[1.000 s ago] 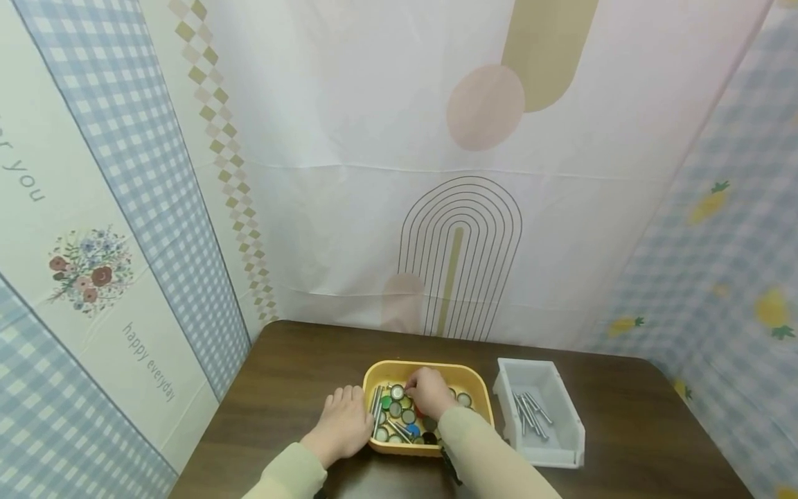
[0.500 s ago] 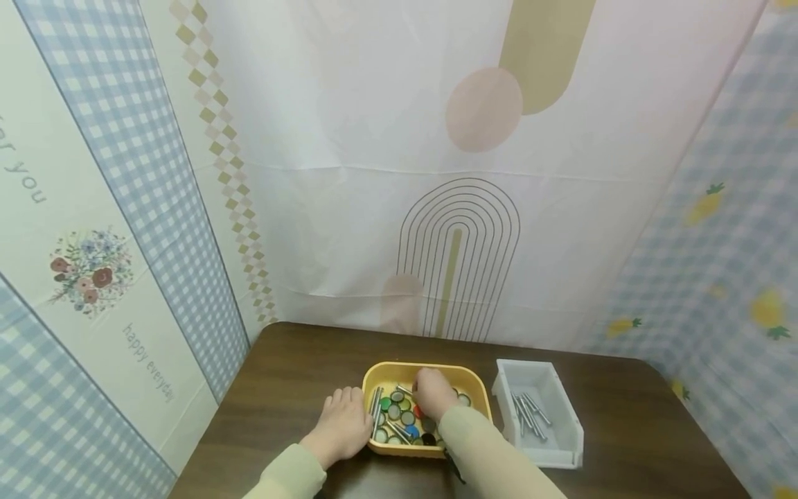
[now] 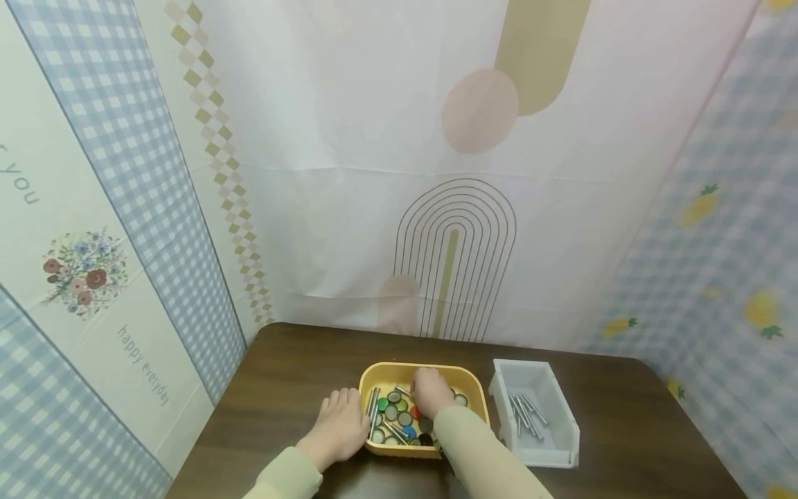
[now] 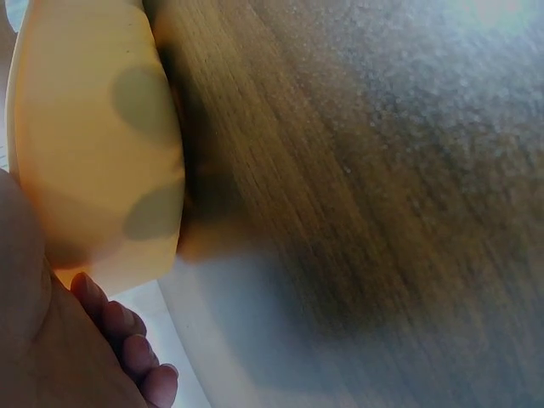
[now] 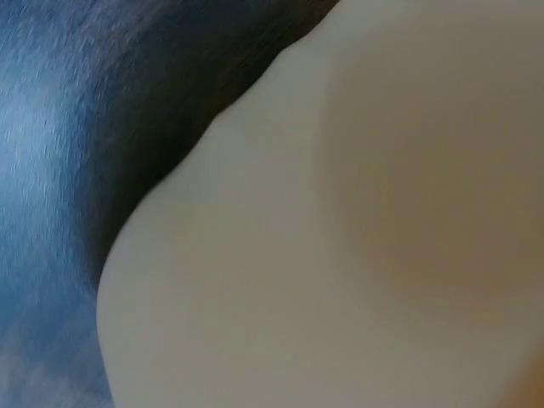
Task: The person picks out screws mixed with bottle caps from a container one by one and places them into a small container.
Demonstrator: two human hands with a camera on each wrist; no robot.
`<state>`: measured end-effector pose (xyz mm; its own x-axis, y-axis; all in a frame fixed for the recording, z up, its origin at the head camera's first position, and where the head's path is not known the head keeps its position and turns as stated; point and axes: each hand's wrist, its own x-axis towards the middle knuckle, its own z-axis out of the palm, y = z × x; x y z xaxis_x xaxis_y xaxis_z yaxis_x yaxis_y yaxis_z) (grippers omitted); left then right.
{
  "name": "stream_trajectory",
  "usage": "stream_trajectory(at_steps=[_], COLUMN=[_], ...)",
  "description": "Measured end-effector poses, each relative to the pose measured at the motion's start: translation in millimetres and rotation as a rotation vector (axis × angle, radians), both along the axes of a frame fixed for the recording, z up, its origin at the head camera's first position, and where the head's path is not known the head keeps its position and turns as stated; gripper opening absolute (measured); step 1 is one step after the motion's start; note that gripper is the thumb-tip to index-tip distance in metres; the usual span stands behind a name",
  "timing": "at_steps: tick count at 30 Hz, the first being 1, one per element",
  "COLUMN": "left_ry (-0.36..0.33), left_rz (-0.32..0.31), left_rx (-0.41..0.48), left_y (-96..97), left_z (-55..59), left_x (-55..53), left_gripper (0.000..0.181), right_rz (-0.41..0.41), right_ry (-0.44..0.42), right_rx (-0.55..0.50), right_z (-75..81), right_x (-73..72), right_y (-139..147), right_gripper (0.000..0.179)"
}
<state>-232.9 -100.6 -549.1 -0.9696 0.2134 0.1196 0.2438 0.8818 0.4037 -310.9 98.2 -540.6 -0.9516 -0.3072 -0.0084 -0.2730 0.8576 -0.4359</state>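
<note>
A yellow tray (image 3: 405,452) sits on the dark brown bench (image 3: 293,388), and it holds lots of little round caps and some silver bolts. The left hand (image 3: 339,424) is at the left side of the tray and touches it. Its fingers are loose and close together, and they are not wrapped around anything. The right hand (image 3: 431,390) is down inside the tray, near the back wall, with its fingers bent. One silver bolt (image 3: 403,391) pokes out right next to it, but the tips of the fingers are hidden, so I cannot tell if they are pinching that bolt. Near the hand there is a red cap (image 3: 415,412), and a green cap (image 3: 383,404) is more to the left. A blue cap (image 3: 409,432) and a black cap (image 3: 425,439) are closer to the front. Long bolts (image 3: 373,409) lie along the left wall of the tray. To the right, a white bin (image 3: 541,458) stands near the tray with a bunch of bolts (image 3: 525,414) in it. Both arms have pale sleeves (image 3: 476,450). Behind the bench hangs a white cloth (image 3: 349,229) with a rainbow shape drawn in thin lines.
</note>
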Motion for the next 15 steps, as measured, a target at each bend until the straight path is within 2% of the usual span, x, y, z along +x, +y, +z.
stream_trajectory(at_steps=[7, 12, 15], left_ry=[-0.028, 0.000, 0.000], left_rz=[-0.002, -0.003, -0.001], left_rx=[-0.017, -0.024, -0.018], left_y=[1.3, 0.3, -0.1], left_z=[0.4, -2.7, -4.2], left_x=[-2.0, -3.8, -3.4], left_gripper=[0.016, 0.016, 0.017], right_rz=[0.000, -0.011, -0.021], right_ry=[-0.005, -0.065, -0.100], right_rx=[-0.071, -0.213, -0.255], right_z=[-1.3, -6.2, -7.8], right_x=[1.0, -0.3, 0.2], right_y=[5.5, 10.0, 10.4], right_gripper=[0.031, 0.022, 0.020])
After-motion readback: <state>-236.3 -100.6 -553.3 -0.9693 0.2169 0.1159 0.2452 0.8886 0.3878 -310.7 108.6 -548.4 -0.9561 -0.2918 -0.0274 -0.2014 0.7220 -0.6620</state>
